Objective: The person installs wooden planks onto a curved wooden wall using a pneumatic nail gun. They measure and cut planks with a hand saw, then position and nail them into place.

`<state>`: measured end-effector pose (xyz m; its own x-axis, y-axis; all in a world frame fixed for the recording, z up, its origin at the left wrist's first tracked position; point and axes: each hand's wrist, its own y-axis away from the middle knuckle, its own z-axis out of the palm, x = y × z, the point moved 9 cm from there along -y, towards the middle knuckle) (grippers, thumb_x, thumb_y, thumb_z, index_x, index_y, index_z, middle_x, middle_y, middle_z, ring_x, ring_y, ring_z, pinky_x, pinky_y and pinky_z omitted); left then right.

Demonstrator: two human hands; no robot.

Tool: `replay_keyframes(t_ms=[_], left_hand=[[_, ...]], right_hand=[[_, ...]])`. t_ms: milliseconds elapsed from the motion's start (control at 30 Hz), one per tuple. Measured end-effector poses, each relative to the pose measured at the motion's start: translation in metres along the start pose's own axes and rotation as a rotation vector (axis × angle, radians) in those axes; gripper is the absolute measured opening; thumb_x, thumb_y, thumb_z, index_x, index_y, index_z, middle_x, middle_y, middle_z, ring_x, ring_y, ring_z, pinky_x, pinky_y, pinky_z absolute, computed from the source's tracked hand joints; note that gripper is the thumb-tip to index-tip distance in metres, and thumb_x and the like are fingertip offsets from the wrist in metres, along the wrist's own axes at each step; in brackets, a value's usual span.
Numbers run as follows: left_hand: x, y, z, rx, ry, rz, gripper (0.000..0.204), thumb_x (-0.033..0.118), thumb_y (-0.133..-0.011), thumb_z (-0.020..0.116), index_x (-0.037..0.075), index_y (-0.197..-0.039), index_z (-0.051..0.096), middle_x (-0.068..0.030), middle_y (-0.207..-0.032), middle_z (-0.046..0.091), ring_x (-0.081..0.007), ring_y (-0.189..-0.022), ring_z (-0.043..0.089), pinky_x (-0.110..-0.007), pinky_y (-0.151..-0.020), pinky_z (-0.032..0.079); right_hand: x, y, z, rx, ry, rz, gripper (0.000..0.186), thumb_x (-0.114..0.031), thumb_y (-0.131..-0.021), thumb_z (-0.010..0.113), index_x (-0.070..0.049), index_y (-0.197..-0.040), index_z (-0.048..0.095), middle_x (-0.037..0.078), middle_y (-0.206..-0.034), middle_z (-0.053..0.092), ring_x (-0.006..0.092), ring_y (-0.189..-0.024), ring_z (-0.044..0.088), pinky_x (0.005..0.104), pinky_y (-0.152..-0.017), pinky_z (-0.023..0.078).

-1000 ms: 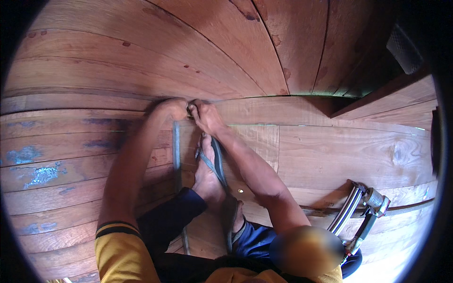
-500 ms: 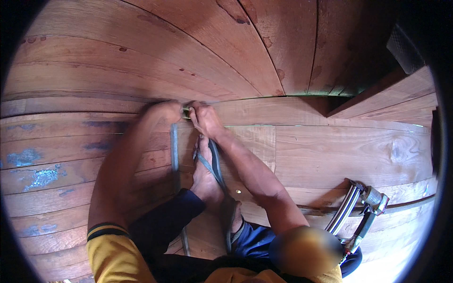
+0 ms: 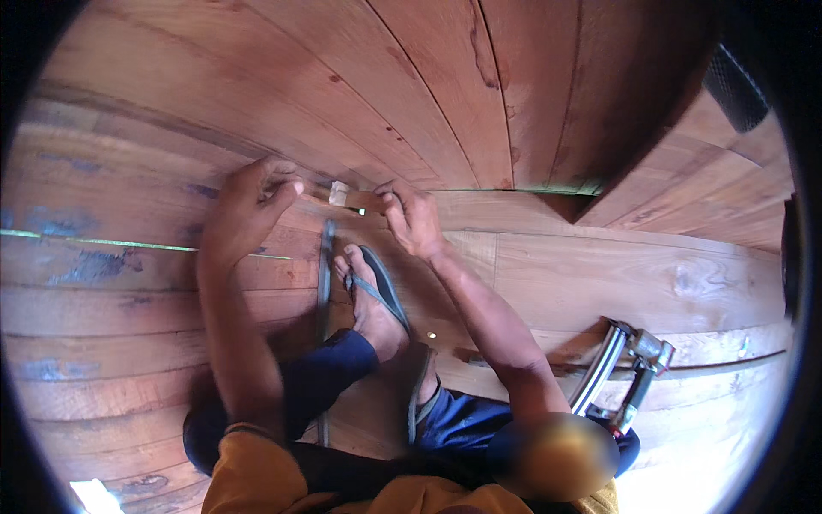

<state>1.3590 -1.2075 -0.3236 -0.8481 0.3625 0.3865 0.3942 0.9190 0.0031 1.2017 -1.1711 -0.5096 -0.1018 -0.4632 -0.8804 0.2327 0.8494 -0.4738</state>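
Both my hands reach forward to the join where the plank floor meets the plank wall. My left hand (image 3: 257, 206) hovers by the join, its fingers curled and its thumb standing apart, with no object visible between them. My right hand (image 3: 411, 218) pinches the end of a short, thin brown wooden strip (image 3: 366, 201) between thumb and fingers. At the strip's left end, between the hands, shows a small pale block-like piece (image 3: 339, 194). Whether it is fixed to the strip I cannot tell. A narrow grey bar (image 3: 324, 274) lies on the boards below, beside my foot in a flip-flop (image 3: 387, 295).
A nail gun (image 3: 638, 360) with a silver magazine rests on the boards to the right. A wooden beam (image 3: 659, 176) juts out at the upper right, beside a dark mesh-covered object (image 3: 736, 86). Light shows through a gap (image 3: 145, 244) between the left boards.
My hands have moved apart, the left to the left and the right to the right. The strip and pale piece now show between them. The view has turned slightly.
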Motion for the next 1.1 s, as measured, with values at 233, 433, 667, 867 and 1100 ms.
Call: replay_keyframes(t_ms=[233,433,667,867,1100], left_hand=[[-0.027,0.095,0.082,0.285,0.894,-0.378,0.051,0.049,-0.101,0.056,0.002,-0.117,0.061,-0.0112,-0.097,0.067,-0.0157,-0.08,0.063,-0.032,-0.069,0.051],[0.033,0.144,0.167,-0.158,1.619,-0.285,0.079,0.072,-0.094,0.047,0.002,-0.129,0.049,-0.0145,-0.108,0.065,-0.024,-0.09,0.067,-0.041,-0.077,0.057],[0.055,0.145,0.125,0.048,0.717,-0.082,0.059,0.033,-0.092,0.07,0.003,-0.139,0.053,-0.0153,-0.105,0.068,-0.0231,-0.095,0.068,-0.036,-0.079,0.053],[0.068,0.145,0.131,-0.019,0.658,0.122,0.052,0.02,-0.091,0.068,0.0,-0.138,0.056,-0.0205,-0.121,0.069,-0.0267,-0.113,0.066,-0.036,-0.095,0.05],[0.07,0.133,0.194,-0.214,0.555,0.275,0.055,0.016,-0.09,0.069,-0.002,-0.14,0.054,-0.0197,-0.134,0.063,-0.0236,-0.125,0.059,-0.033,-0.108,0.042]], right_hand=[[-0.09,0.064,-0.065,0.074,-0.204,0.25,0.033,-0.024,-0.104,0.052,0.003,-0.121,0.06,0.011,-0.079,0.069,0.0132,-0.07,0.067,0.0304,-0.065,0.053],[-0.133,0.162,-0.077,0.089,0.156,0.202,0.047,-0.002,-0.097,0.06,0.002,-0.142,0.048,0.012,-0.098,0.073,0.0136,-0.078,0.068,0.0296,-0.072,0.056],[-0.162,0.188,-0.072,0.042,0.643,0.052,0.039,-0.003,-0.092,0.064,-0.005,-0.131,0.057,0.018,-0.109,0.071,0.0357,-0.09,0.073,0.0434,-0.077,0.059],[-0.147,0.204,-0.094,0.066,0.755,0.153,0.023,-0.005,-0.096,0.059,-0.007,-0.119,0.059,0.018,-0.098,0.072,0.0395,-0.09,0.071,0.0468,-0.071,0.057],[-0.074,0.24,-0.118,0.112,0.719,0.449,0.02,-0.01,-0.098,0.056,-0.009,-0.118,0.054,0.023,-0.09,0.069,0.0448,-0.084,0.067,0.0531,-0.07,0.053]])
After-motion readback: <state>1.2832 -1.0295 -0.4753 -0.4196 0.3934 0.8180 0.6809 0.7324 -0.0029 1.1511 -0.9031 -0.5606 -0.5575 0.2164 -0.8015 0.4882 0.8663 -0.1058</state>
